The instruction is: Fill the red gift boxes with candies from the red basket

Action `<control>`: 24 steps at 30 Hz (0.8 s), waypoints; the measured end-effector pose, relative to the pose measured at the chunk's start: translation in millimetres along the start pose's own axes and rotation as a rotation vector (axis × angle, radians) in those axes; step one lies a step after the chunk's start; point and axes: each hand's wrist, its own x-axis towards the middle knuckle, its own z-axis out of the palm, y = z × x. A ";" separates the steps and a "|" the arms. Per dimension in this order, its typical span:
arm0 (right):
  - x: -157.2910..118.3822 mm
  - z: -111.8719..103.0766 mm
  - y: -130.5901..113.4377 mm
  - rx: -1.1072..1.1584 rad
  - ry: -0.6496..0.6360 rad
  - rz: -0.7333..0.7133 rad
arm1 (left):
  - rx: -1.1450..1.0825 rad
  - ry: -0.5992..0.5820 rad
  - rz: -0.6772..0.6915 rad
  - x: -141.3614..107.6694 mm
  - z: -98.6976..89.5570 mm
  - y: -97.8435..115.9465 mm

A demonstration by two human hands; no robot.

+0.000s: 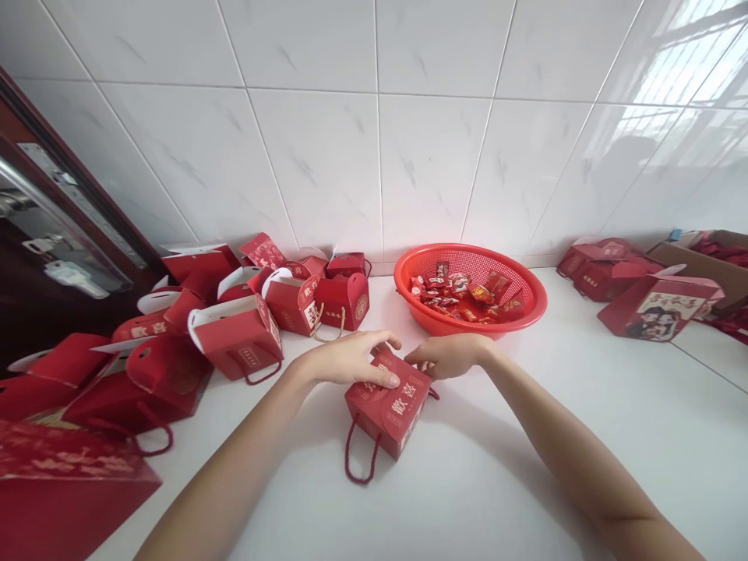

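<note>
A red gift box (pixel 389 413) with gold lettering and a dark red cord handle sits on the white tabletop in front of me. My left hand (pixel 354 360) grips it, thumb flat on the closed top and fingers curled over the far side. At the box's far right corner, my right hand (pixel 451 355) has its fingers bent in against the far face; their tips are partly hidden. Just behind both hands stands a red plastic basket (pixel 529 315) holding several wrapped candies (pixel 461 296).
Many red gift boxes (pixel 242 335), several with open tops, crowd the left side. Further red boxes (pixel 660 308) stand at the right, beside a brown cardboard carton (pixel 689 265). A tiled wall (pixel 432 164) borders the back; a door with keys (pixel 75 276) is at far left.
</note>
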 end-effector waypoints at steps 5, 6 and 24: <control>17.3 4.7 13.7 0.141 -0.043 -0.107 | -0.001 0.000 0.003 -0.2 -1.3 0.0; 19.3 5.1 16.0 0.151 -0.030 -0.117 | -0.007 0.002 0.003 -0.1 -1.2 -0.2; -11.2 -4.8 -7.6 0.999 0.332 -0.469 | -0.070 0.083 0.082 3.8 4.0 -3.8</control>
